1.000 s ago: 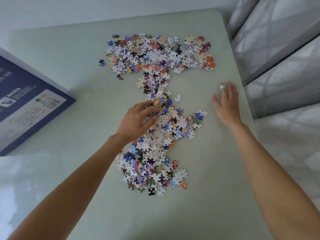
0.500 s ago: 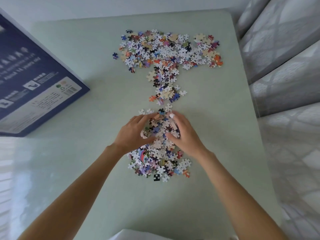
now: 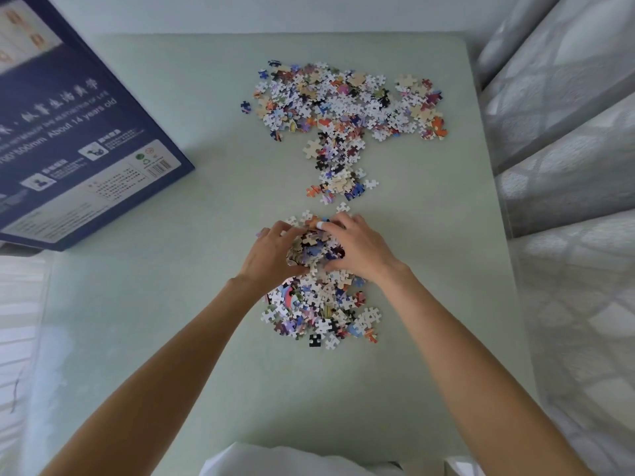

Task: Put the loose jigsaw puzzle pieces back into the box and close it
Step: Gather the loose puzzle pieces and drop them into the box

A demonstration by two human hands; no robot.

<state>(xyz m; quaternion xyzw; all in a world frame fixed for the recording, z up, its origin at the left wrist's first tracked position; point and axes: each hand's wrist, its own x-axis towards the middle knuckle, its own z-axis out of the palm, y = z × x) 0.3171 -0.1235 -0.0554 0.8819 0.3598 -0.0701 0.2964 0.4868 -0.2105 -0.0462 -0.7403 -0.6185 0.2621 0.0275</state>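
Observation:
Loose jigsaw pieces lie in two groups on the pale green table [image 3: 171,321]. A wide far pile [image 3: 347,108] tapers into a strip toward me; a near pile [image 3: 319,310] lies under my hands. My left hand [image 3: 271,255] and my right hand [image 3: 360,249] cup a heaped bunch of pieces [image 3: 314,250] between them, fingers curled round its far side. The dark blue puzzle box [image 3: 79,139] lies at the far left with its printed side up; whether it is shut cannot be told.
A grey patterned curtain [image 3: 567,166] hangs along the table's right edge. A bright window area [image 3: 20,321] shows at the left. A bit of white clothing [image 3: 275,462] sits at the bottom edge.
My right hand swept in from the right side of the table and met my left hand. Both hands pulled pieces together into a heap, leaving a gap from the far pile.

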